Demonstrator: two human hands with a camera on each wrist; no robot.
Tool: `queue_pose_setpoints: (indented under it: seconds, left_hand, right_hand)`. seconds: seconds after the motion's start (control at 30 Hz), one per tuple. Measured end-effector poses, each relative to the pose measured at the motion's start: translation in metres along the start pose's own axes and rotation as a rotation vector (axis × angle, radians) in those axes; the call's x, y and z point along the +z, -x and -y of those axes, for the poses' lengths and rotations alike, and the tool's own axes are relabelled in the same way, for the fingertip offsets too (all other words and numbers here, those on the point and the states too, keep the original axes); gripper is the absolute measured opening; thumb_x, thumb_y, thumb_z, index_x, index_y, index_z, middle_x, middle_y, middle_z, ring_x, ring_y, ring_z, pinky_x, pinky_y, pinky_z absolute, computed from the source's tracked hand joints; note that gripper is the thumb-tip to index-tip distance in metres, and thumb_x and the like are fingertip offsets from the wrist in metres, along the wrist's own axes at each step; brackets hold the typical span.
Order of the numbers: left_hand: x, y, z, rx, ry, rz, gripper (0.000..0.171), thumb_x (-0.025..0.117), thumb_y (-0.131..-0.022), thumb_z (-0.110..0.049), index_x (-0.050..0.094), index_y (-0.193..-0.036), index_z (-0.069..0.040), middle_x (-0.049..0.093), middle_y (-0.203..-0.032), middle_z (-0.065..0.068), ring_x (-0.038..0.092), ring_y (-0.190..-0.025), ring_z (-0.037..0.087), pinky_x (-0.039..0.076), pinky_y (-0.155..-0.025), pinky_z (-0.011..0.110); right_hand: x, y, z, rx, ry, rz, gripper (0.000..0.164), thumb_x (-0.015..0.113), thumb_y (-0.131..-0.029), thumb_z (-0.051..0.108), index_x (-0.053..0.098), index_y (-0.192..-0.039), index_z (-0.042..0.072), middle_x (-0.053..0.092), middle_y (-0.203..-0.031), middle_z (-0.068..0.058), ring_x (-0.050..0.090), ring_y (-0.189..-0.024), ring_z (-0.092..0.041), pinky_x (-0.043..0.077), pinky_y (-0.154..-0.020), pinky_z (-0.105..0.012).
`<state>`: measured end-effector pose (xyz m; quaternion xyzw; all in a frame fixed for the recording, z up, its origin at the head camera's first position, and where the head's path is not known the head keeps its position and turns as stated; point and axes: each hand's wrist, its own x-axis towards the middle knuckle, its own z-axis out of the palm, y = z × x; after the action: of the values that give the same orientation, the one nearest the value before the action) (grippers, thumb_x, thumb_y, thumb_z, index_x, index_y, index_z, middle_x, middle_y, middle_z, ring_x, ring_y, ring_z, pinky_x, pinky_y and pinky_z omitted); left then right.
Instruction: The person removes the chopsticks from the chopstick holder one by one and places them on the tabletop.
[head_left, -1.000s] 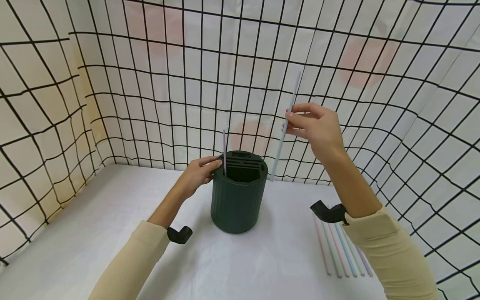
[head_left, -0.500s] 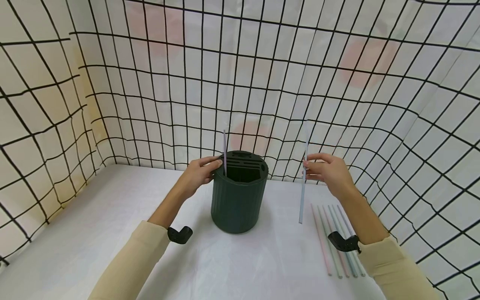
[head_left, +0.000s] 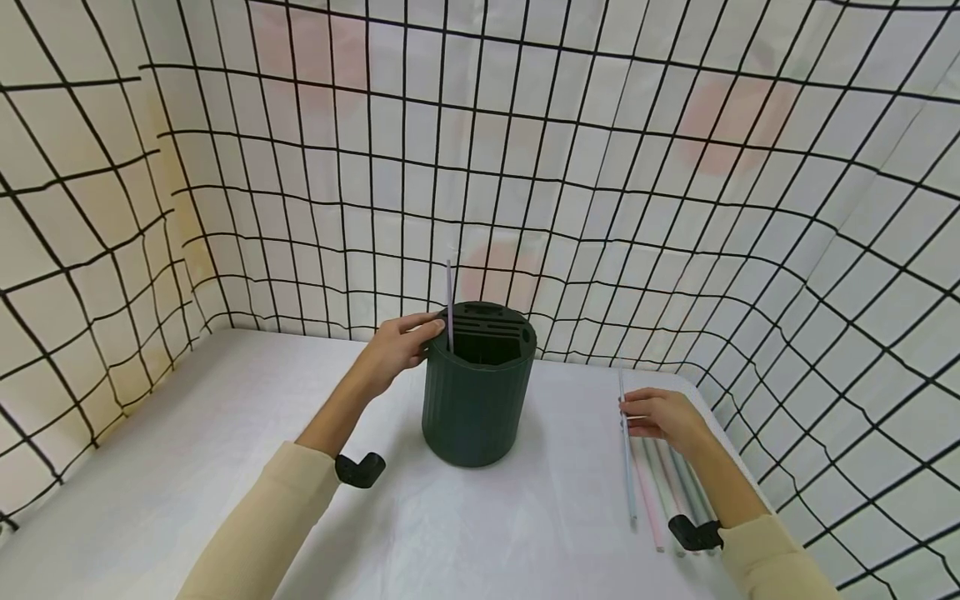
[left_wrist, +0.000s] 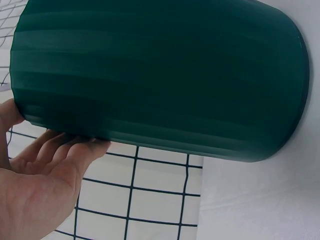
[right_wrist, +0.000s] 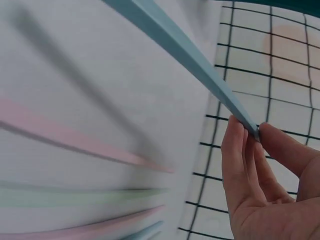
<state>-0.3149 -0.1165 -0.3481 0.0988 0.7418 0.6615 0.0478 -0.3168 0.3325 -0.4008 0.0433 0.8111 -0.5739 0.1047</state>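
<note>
My left hand (head_left: pixel 397 346) holds the rim of a dark green utensil holder (head_left: pixel 472 417), thumb at the top edge and fingers against its side. A purple chopstick (head_left: pixel 449 292) stands upright in the holder at its left. My right hand (head_left: pixel 663 417) pinches a light blue chopstick (right_wrist: pixel 185 50) near its thin far end, low over the right of the table. Beside it lies a row of pastel chopsticks, among them a pink one (head_left: pixel 649 500) and a green one (right_wrist: pixel 80 197), partly covered by the right forearm and wrist camera.
The white table (head_left: pixel 225 467) is bounded at the back and sides by a black wire grid (head_left: pixel 420 167) with white sheeting behind it. Narrow slots line the back of the holder's top, with a larger opening in front.
My right hand has come down and to the right from beside the holder, carrying the light blue chopstick to the row on the table. The left hand and holder have stayed put.
</note>
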Motion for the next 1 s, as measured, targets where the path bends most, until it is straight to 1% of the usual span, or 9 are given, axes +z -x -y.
queue_pose_setpoints:
  seconds: [0.2,0.33,0.4,0.5,0.6,0.8,1.0]
  left_hand:
    - [-0.002,0.002,-0.001,0.005,0.007,0.000,0.059,0.061,-0.102,-0.040,0.048,-0.151,-0.010,0.058,-0.146,0.013,0.056,-0.135,0.030,0.045,-0.113,0.046]
    - [-0.002,0.001,-0.001,0.004,0.010,0.002,0.060,0.061,-0.101,-0.041,0.048,-0.151,-0.010,0.058,-0.146,0.013,0.056,-0.135,0.030,0.046,-0.113,0.046]
    - [-0.001,0.000,0.000,0.003,0.009,0.002,0.061,0.061,-0.101,-0.041,0.048,-0.151,-0.010,0.057,-0.146,0.013,0.056,-0.135,0.030,0.046,-0.113,0.046]
    - [-0.001,-0.001,0.001,0.002,0.010,0.001,0.062,0.061,-0.101,-0.041,0.047,-0.152,-0.009,0.056,-0.147,0.014,0.056,-0.135,0.030,0.046,-0.112,0.046]
    - [-0.001,-0.001,0.001,0.002,0.011,-0.002,0.061,0.062,-0.101,-0.040,0.047,-0.152,-0.008,0.056,-0.147,0.014,0.056,-0.136,0.030,0.046,-0.112,0.045]
    - [-0.001,-0.001,0.001,0.003,-0.002,0.002,0.063,0.062,-0.101,-0.042,0.047,-0.152,-0.009,0.055,-0.148,0.013,0.056,-0.136,0.030,0.046,-0.112,0.045]
    - [-0.001,0.000,0.000,0.001,-0.012,0.004,0.063,0.062,-0.100,-0.043,0.047,-0.152,-0.010,0.056,-0.148,0.013,0.056,-0.136,0.030,0.046,-0.113,0.046]
  right_hand:
    - [0.001,-0.001,-0.024,0.043,0.013,0.034,0.046,0.070,-0.096,0.014,0.055,-0.131,-0.012,0.073,-0.104,-0.007,0.072,-0.087,-0.017,0.063,-0.079,-0.033]
    - [0.002,-0.001,-0.035,0.073,-0.001,0.022,0.044,0.071,-0.094,0.010,0.056,-0.128,-0.014,0.074,-0.099,-0.007,0.072,-0.082,-0.017,0.064,-0.075,-0.032]
    - [0.003,-0.002,-0.040,0.082,0.012,0.020,0.044,0.071,-0.095,0.010,0.056,-0.128,-0.014,0.073,-0.096,-0.005,0.071,-0.080,-0.016,0.064,-0.073,-0.031]
    - [0.003,-0.004,-0.047,0.106,0.018,-0.018,0.042,0.072,-0.094,0.009,0.058,-0.127,-0.013,0.073,-0.091,-0.004,0.070,-0.076,-0.015,0.063,-0.069,-0.031]
    - [0.003,-0.005,-0.051,0.106,0.041,-0.031,0.043,0.072,-0.094,0.010,0.059,-0.127,-0.013,0.072,-0.089,-0.002,0.069,-0.072,-0.013,0.063,-0.067,-0.029]
    - [0.005,-0.005,-0.056,0.104,0.022,-0.047,0.043,0.073,-0.093,0.009,0.059,-0.126,-0.014,0.074,-0.084,0.000,0.069,-0.065,-0.010,0.061,-0.063,-0.026]
    - [0.006,-0.005,-0.059,0.091,0.013,-0.057,0.040,0.074,-0.091,0.007,0.061,-0.122,-0.015,0.074,-0.080,0.000,0.067,-0.063,-0.009,0.060,-0.061,-0.023]
